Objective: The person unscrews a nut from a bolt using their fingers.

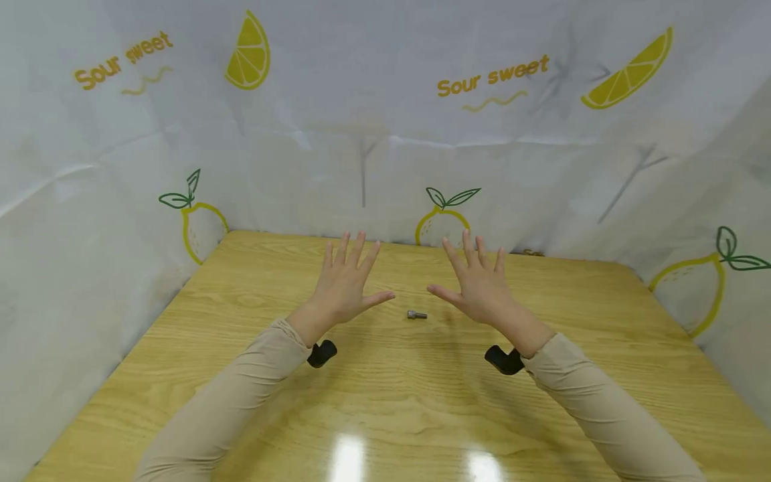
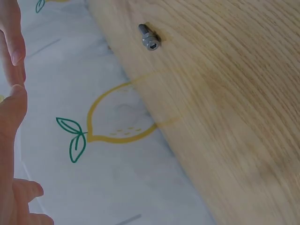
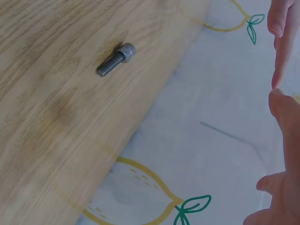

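Observation:
A metal socket-head bolt [image 1: 416, 314] lies on its side on the wooden table, between the two hands and slightly nearer the person. Its hex recess shows in the left wrist view, where the bolt [image 2: 149, 38] is seen head-on. Threads run along the shank of the bolt [image 3: 116, 59] in the right wrist view, with a hex-shaped piece up against its head. My left hand [image 1: 345, 289] is held over the table with fingers spread, to the left of the bolt. On the other side, my right hand [image 1: 483, 289] is spread likewise. Neither hand holds anything.
The wooden table [image 1: 385, 402] reaches back to a white lemon-print cloth [image 1: 361, 87] that hangs behind it and along both sides. A black wrist device sits under each wrist, one on the left [image 1: 322, 353] and one on the right [image 1: 504, 360].

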### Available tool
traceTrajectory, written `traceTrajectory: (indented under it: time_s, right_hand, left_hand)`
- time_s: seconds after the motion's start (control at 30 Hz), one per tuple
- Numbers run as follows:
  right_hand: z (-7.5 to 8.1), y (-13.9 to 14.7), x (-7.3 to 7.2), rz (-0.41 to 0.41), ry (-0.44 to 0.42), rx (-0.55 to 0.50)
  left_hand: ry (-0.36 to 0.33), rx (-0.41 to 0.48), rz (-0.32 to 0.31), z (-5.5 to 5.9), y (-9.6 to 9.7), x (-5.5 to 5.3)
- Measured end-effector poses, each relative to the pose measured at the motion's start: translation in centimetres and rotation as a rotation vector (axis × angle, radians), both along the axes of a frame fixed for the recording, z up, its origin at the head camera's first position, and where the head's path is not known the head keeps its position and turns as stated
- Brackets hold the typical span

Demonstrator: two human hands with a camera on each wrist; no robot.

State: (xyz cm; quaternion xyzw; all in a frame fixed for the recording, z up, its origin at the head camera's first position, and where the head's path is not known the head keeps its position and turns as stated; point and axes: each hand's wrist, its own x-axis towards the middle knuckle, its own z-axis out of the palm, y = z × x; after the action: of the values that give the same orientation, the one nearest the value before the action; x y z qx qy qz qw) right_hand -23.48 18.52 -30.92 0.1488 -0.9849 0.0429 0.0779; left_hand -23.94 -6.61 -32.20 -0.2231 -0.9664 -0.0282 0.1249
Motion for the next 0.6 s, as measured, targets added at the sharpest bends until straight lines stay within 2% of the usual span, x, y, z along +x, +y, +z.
traceTrajectory:
  time_s: [0.17, 0.43, 0.6]
  right_hand:
    - [0.16, 0.05, 0.15, 0.005, 0.004, -0.006]
    - [0.38, 0.28, 0.56, 0.057, 0.016, -0.104]
    - [0.28, 0.66, 0.81, 0.113, 0.027, -0.232]
  left_hand:
    - [0.019, 0.005, -0.002, 0.11, -0.09, 0.07]
    - [0.104, 0.087, -0.074, 0.24, -0.01, 0.13]
    - [0.047, 0.207, -0.105, 0.37, -0.07, 0.23]
